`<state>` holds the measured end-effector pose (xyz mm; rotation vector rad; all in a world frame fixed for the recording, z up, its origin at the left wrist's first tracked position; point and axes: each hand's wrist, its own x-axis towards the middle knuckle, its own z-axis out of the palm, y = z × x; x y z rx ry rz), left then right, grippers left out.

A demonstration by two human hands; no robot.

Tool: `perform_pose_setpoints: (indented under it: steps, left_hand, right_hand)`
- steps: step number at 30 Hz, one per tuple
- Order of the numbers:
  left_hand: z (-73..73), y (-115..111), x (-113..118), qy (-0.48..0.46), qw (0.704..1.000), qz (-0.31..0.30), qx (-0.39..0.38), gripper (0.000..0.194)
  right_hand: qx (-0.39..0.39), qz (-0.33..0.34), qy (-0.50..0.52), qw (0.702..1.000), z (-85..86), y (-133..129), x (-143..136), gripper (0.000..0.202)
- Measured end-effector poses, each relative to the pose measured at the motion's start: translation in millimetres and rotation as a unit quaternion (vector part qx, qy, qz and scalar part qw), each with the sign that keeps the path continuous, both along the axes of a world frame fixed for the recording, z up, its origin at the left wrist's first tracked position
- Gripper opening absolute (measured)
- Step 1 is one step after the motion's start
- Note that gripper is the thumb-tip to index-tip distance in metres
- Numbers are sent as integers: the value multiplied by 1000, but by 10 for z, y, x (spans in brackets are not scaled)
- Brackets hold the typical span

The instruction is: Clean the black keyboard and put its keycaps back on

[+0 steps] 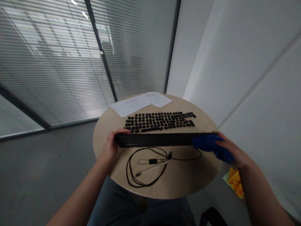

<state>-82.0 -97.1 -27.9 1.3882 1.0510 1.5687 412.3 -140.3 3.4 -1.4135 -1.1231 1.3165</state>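
Observation:
A black keyboard base [155, 140] is held up on its long edge above the round table, its front side facing me. My left hand [112, 145] grips its left end, fingers behind and thumb at the near corner. At the right end, my right hand [231, 150] is closed on a blue cloth [208, 144] that lies against the keyboard's side. Beyond the keyboard, many loose black keycaps [160, 121] lie in rows. A coiled black cable [128, 169] rests on the near side, around a wire keycap puller [152, 161] and a thin brush-like tool [152, 168].
Printed papers [134, 105] lie at the far edge of the wooden round table [188, 175]. Glass partitions with blinds [136, 47] stand behind it, and a white wall [254, 69] to the right. A yellow item [235, 182] is on the floor at right.

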Motion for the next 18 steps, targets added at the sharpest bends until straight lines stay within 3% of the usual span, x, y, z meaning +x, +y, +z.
perform_pose_setpoints:
  steps: [5, 10, 15, 18]
  left_hand:
    - [-111, -141, -116, 129, 990, -2, 61, 64]
    - [-184, -282, -186, 232, 969, 38, 79, 62]
    - [-218, -475, -248, 375, 918, 96, 84, 61]
    - [-261, -542, -268, 442, 888, 99, 76, 59]
  right_hand:
    - [33, 2, -88, 996, -125, -223, 27, 62]
    - [94, 31, -185, 978, -171, -193, 28, 57]
    - [113, 41, -208, 971, -135, -75, -28, 56]
    - [101, 53, -224, 968, -138, -33, -49, 55]
